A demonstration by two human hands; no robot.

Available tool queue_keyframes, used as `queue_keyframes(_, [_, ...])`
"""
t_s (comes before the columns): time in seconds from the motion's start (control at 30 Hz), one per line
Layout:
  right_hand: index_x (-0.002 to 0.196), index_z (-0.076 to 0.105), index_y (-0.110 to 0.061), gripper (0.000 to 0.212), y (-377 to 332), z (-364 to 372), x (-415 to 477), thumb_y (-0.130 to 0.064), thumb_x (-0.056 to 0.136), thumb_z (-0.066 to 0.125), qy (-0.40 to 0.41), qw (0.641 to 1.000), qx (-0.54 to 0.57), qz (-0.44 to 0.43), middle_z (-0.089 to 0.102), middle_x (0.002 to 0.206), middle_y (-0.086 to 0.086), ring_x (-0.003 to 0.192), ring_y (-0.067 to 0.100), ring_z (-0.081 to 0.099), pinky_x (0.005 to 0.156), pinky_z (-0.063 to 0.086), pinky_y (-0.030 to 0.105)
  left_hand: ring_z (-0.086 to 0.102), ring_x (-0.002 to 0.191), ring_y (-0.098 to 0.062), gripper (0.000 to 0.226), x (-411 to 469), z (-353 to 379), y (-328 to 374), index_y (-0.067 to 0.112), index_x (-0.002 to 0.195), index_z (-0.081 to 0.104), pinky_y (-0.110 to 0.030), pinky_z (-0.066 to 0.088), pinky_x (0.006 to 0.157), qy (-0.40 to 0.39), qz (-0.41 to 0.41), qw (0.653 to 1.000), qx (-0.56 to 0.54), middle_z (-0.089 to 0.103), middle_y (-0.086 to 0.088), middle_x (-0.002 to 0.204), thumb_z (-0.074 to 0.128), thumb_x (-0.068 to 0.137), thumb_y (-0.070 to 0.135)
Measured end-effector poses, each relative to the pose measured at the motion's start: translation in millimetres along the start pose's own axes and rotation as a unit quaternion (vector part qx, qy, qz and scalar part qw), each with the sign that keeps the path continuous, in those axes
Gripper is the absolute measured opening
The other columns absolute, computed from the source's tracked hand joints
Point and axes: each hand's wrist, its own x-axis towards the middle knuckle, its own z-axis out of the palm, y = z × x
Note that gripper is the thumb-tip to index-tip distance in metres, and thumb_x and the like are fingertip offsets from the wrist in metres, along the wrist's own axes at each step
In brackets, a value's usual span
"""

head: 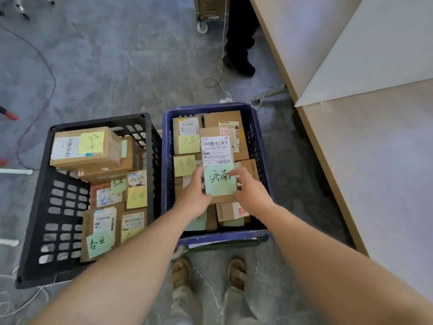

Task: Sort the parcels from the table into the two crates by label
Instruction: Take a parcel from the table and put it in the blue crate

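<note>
A flat cardboard parcel (pixel 216 148) with a white barcode label and a green handwritten note hangs over the blue crate (pixel 166 160). My left hand (pixel 193 195) grips its left edge and my right hand (pixel 249 190) grips its right edge. Under it the blue crate holds several cardboard parcels with yellow and green notes. To the left, the black crate (pixel 58 207) holds several other parcels, each with a yellow or green note bearing different characters.
A light wooden table (pixel 375 160) runs along the right side, close to the blue crate. Another person's dark legs (pixel 240 43) stand at the back near a wheeled cart (pixel 206 12). Cables (pixel 35 78) trail over the grey floor. My sandalled feet (pixel 208 273) are just before the crates.
</note>
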Motion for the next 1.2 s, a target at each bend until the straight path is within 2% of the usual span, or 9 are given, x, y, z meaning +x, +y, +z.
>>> queue_keyframes(0.13, [0.139,0.035,-0.029,0.058,6,-20,21,0.002,0.092,0.049,0.026,1.000,0.005,0.006,0.060,0.123,0.007,0.089,0.026,0.065,0.071,0.058,0.046,0.057,0.107,-0.019,0.086,27,3,17,0.042,0.150,0.006,-0.045,0.056,0.085,-0.016,0.025,1.000,0.004,0.050,0.008,0.132,0.060,0.092,0.009])
queue_keyframes(0.3, [0.140,0.035,-0.031,0.057,22,-38,37,0.000,0.094,0.048,0.045,0.999,0.009,0.014,0.058,0.132,0.004,0.096,0.021,0.061,0.077,0.059,0.044,0.060,0.106,-0.022,0.084,47,19,35,0.039,0.154,-0.001,-0.036,0.054,0.079,-0.026,0.035,0.998,0.037,0.048,0.003,0.144,0.055,0.096,0.012])
queue_keyframes(0.43, [0.141,0.033,-0.031,0.056,42,-49,48,-0.003,0.095,0.049,0.054,0.998,0.002,0.022,0.055,0.136,0.004,0.097,0.018,0.060,0.069,0.059,0.035,0.062,0.105,-0.023,0.084,60,38,48,0.039,0.153,-0.004,-0.034,0.052,0.076,-0.043,0.034,0.998,0.043,0.046,-0.001,0.147,0.053,0.097,0.014])
queue_keyframes(0.57, [0.144,0.031,-0.031,0.057,56,-54,57,-0.005,0.097,0.048,0.048,0.998,-0.024,0.032,0.053,0.138,0.004,0.108,0.022,0.059,0.076,0.059,0.036,0.053,0.075,-0.005,0.086,72,53,50,0.041,0.152,-0.008,-0.035,0.053,0.081,-0.063,0.029,0.997,0.034,0.045,0.001,0.148,0.053,0.097,0.015])
queue_keyframes(0.7, [0.145,0.031,-0.029,0.058,63,-53,61,-0.003,0.096,0.047,0.041,0.997,-0.049,0.030,0.053,0.138,0.005,0.113,0.024,0.058,0.078,0.058,0.037,0.062,0.089,-0.017,0.086,74,61,47,0.041,0.152,-0.010,-0.039,0.055,0.083,-0.071,0.029,0.996,0.043,0.043,0.004,0.149,0.052,0.098,0.017])
queue_keyframes(0.87, [0.144,0.036,-0.026,0.057,57,-51,57,-0.006,0.094,0.054,0.069,0.994,-0.081,0.012,0.043,0.142,0.005,0.123,0.023,0.049,0.087,0.056,0.039,0.062,0.090,-0.019,0.086,71,55,43,0.041,0.152,-0.012,-0.041,0.053,0.085,-0.067,0.032,0.996,0.047,0.039,-0.001,0.152,0.052,0.099,0.021])
queue_keyframes(0.97, [0.144,0.038,-0.022,0.055,48,-47,49,-0.010,0.093,0.058,0.103,0.991,-0.086,0.008,0.038,0.144,0.002,0.127,0.020,0.044,0.092,0.053,0.038,0.055,0.085,-0.010,0.084,63,47,37,0.040,0.151,-0.013,-0.038,0.052,0.086,-0.056,0.024,0.997,0.047,0.026,-0.002,0.159,0.051,0.099,0.026])
queue_keyframes(1.1, [0.140,0.045,-0.015,0.047,30,-28,30,-0.012,0.094,0.056,0.178,0.976,-0.117,-0.037,0.041,0.140,0.003,0.126,0.018,0.042,0.087,0.049,0.032,0.052,0.122,-0.020,0.080,43,36,15,0.036,0.154,-0.007,-0.032,0.047,0.092,-0.037,0.008,0.999,0.023,0.028,-0.001,0.158,0.051,0.100,0.023])
queue_keyframes(1.2, [0.136,0.049,-0.012,0.042,17,4,20,-0.011,0.094,0.052,0.157,0.978,-0.121,-0.068,0.047,0.133,0.006,0.120,0.023,0.049,0.081,0.046,0.031,0.052,0.120,-0.021,0.077,29,30,-10,0.032,0.155,-0.004,-0.033,0.045,0.094,-0.019,-0.032,0.999,0.015,0.033,-0.004,0.155,0.050,0.100,0.021])
